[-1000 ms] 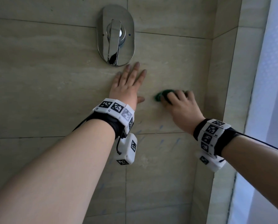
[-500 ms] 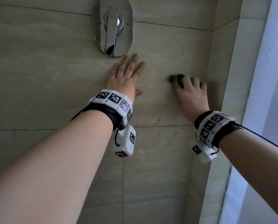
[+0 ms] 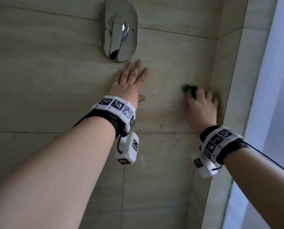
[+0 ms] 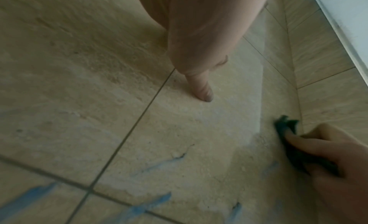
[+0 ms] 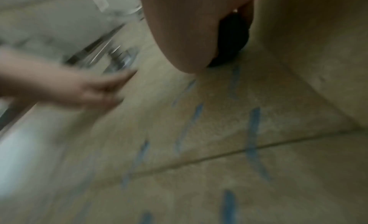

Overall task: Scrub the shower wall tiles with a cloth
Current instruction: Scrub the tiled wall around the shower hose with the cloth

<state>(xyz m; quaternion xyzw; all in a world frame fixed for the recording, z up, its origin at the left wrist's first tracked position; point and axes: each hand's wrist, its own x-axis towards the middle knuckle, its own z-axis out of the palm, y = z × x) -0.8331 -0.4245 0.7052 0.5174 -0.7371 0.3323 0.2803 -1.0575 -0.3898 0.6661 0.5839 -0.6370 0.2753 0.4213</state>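
Left hand (image 3: 129, 83): fingers straight, flat on the wall tiles (image 3: 38, 80).
Right hand (image 3: 202, 106): fingers curled over green cloth (image 3: 188, 90), pressing it against tile.

Large beige stone-look wall tiles (image 3: 47, 83) with thin dark grout lines, meeting a side wall at an inside corner on the right. Mounted flat on them, an oval chrome shower valve plate (image 3: 118, 30), lever pointing down. Smeared across the lower tiles, short blue streaks (image 4: 151, 168). Pressed against the tiles near the corner, a crumpled dark green cloth (image 3: 188, 90).
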